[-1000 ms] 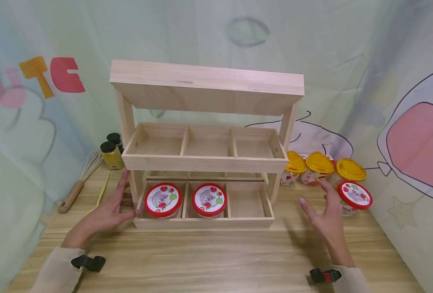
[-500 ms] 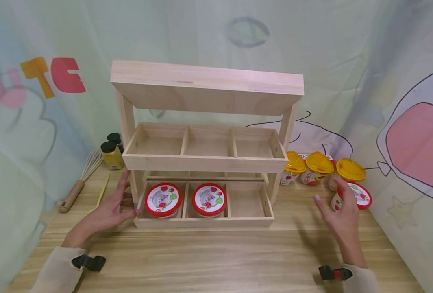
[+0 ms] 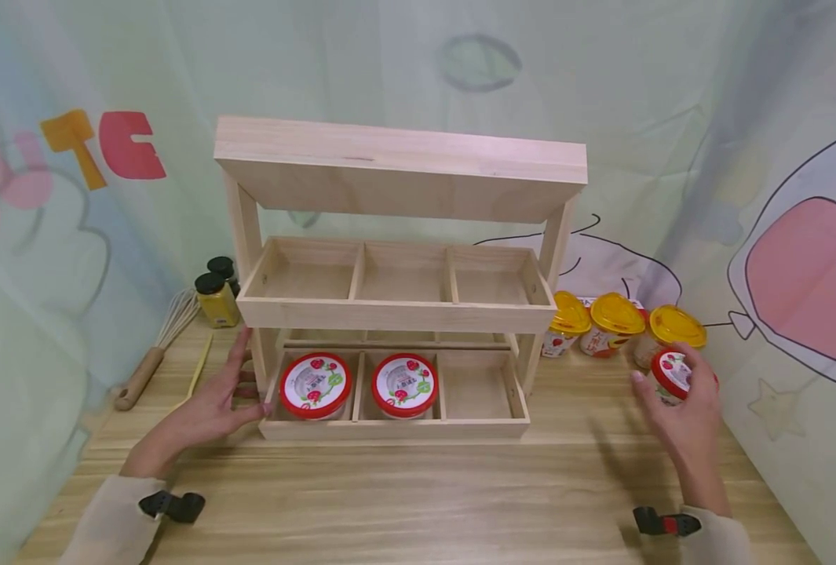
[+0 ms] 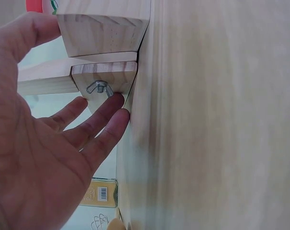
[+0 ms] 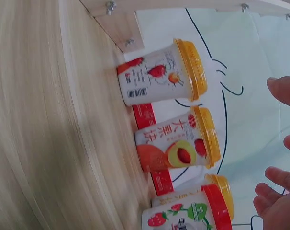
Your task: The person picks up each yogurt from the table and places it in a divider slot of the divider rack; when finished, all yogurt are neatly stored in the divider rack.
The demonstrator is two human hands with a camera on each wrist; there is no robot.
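Red-lidded cup (image 3: 670,377) stands at the right of the head view, partly hidden by the right hand (image 3: 688,420), thumb and fingers spread, not closed on it. Yellow-lidded cups (image 3: 615,315) stand near its upper left. Toward the lower left, the left hand (image 3: 209,408), fingers extended, touches the wooden rack (image 3: 396,316) holding two strawberry-printed tubs (image 3: 403,385).

Your left hand (image 3: 209,410) is spread, its thumb well apart from the loosely extended fingers (image 4: 106,136) — your right hand (image 3: 688,416) is lightly curved, thumb and fingers apart. Both your forearms (image 3: 144,461) reach forward.
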